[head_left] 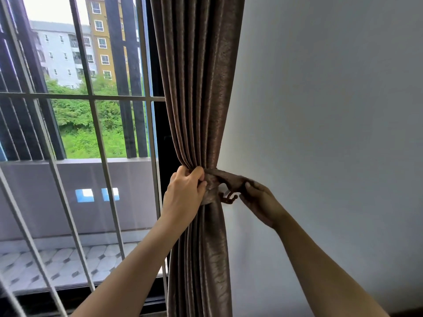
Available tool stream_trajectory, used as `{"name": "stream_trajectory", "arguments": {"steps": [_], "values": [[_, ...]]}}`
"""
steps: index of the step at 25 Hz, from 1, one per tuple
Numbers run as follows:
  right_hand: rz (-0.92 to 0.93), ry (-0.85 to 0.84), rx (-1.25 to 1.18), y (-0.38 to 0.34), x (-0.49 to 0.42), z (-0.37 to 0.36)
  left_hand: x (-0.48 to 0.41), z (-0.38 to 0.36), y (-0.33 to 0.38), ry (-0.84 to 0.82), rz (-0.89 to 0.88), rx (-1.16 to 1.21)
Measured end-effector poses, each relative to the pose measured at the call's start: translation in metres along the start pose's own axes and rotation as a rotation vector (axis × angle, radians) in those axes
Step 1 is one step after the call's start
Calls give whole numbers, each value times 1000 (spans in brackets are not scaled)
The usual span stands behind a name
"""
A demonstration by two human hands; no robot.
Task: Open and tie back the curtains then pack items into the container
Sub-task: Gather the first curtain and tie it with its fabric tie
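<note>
the brown curtain [196,88] hangs gathered at the right edge of the window, against the white wall [332,110], cinched at its waist by a matching tieback [219,177]. the left hand [183,193] grips the bunched folds and the band at the cinch, fingers curled around the fabric. the right hand [261,200] pinches the tieback's far end just beside a small dark hook [229,199] on the wall. grey window bars [91,97] cross the glass to the left.
</note>
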State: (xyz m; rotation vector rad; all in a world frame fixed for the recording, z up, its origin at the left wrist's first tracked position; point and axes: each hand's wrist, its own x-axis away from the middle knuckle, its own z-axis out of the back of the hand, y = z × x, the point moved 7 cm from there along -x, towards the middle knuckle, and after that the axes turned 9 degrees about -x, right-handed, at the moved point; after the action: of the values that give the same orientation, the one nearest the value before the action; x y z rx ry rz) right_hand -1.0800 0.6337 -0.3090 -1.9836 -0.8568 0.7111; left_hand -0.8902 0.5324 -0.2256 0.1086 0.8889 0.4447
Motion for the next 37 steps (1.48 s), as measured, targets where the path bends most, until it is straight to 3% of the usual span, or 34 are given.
{"name": "stream_trajectory", "arguments": {"steps": [2, 13, 20, 30, 37], "values": [[36, 82, -115, 9, -4, 11, 0, 0, 1, -1, 4, -9], [56, 275, 179, 40, -11, 28, 4, -6, 15, 4, 46, -52], [244, 279, 522, 38, -7, 29, 4, -6, 14, 34, 21, -39], [317, 169, 693, 39, -13, 26, 3, -6, -4, 2, -90, 45], [418, 142, 806, 35, -14, 27, 5, -5, -23, -217, -227, 234]]}}
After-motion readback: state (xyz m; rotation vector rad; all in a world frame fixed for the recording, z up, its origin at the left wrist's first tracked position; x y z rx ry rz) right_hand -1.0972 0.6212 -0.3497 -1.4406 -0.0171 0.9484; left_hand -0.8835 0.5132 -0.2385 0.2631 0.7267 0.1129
